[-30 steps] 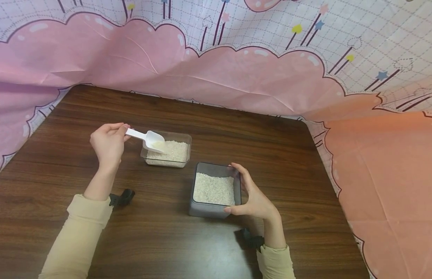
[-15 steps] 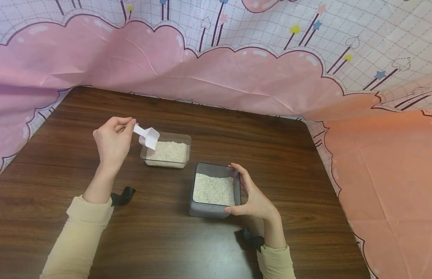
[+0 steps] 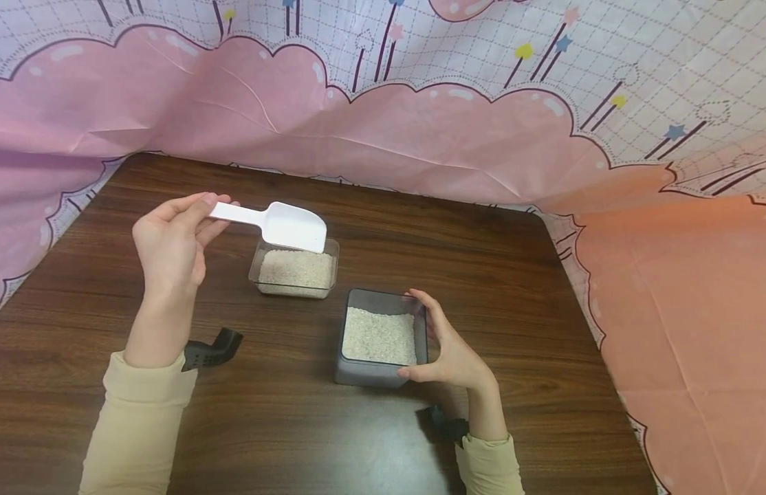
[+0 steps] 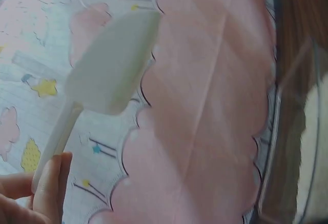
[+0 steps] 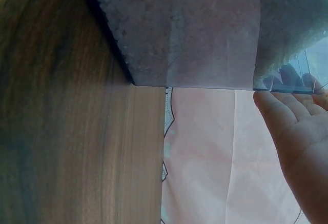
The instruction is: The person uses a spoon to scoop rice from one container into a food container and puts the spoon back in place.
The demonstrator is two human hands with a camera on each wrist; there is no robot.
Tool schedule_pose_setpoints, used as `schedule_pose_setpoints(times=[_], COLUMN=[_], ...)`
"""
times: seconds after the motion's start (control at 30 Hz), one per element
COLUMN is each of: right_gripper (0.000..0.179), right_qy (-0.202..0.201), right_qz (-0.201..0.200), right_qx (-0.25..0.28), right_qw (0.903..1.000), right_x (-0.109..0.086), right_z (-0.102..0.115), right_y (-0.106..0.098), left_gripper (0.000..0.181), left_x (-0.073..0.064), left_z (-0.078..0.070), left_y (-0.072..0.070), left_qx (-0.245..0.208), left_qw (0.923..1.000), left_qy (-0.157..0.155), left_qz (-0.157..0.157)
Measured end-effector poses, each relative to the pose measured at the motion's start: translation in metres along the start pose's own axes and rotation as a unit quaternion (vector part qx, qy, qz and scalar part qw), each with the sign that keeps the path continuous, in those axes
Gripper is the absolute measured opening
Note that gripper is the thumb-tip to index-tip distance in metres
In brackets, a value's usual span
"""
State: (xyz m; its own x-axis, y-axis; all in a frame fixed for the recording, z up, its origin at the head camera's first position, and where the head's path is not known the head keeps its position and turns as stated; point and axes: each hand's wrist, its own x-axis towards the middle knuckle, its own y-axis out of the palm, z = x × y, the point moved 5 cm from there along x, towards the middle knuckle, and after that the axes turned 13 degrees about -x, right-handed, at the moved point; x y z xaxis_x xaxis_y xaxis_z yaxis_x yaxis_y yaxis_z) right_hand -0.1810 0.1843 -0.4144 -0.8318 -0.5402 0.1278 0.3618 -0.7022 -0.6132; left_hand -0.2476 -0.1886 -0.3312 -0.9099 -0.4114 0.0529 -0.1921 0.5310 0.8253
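My left hand (image 3: pixel 172 247) pinches the handle of a white plastic scoop (image 3: pixel 291 227) between thumb and fingers. The scoop is raised over the back of a small clear tub (image 3: pixel 293 289), and I see no heap of grain in its bowl. Pale, rice-like grains (image 3: pixel 296 268) fill part of that tub. To the right and nearer stands a taller grey see-through box (image 3: pixel 367 373), part-filled with similar pale grains (image 3: pixel 380 335). My right hand (image 3: pixel 451 357) grips this box at its right side, thumb at the front corner and fingers at the back one. The right wrist view shows its fingers along the rim.
Both containers stand on a dark wood-grain table (image 3: pixel 284 426). A pink and white patterned cloth (image 3: pixel 389 137) hangs behind the table and at its sides. Black wrist mounts (image 3: pixel 216 349) jut from both wrists.
The scoop tipped over the clear tub, and the pale grains in it are gone from view. My left hand then lifted and turned it broadside. The right hand and grey box stayed put.
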Motion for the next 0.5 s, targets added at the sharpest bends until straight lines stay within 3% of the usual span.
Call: schedule_pose_setpoints(times=[0.1,0.23,0.5], right_gripper=[0.113,0.114,0.114], right_qy=[-0.002,0.002,0.005], right_qz=[0.000,0.001,-0.001], right_qx=[0.001,0.002,0.006], right_qw=[1.0000,1.0000,1.0000], right_x=[0.000,0.001,0.001], right_z=[0.000,0.000,0.000], right_y=[0.000,0.000,0.000], left_gripper=[0.004,0.003,0.016], left_x=[-0.007,-0.020,-0.050], left_z=[0.005,0.016,0.046], left_y=[0.007,0.021,0.042], left_qx=[-0.038,-0.042,0.072], left_qw=[0.9978,0.9934,0.9841], left_qy=[-0.049,-0.080,-0.092], left_qz=[0.024,0.070,0.134])
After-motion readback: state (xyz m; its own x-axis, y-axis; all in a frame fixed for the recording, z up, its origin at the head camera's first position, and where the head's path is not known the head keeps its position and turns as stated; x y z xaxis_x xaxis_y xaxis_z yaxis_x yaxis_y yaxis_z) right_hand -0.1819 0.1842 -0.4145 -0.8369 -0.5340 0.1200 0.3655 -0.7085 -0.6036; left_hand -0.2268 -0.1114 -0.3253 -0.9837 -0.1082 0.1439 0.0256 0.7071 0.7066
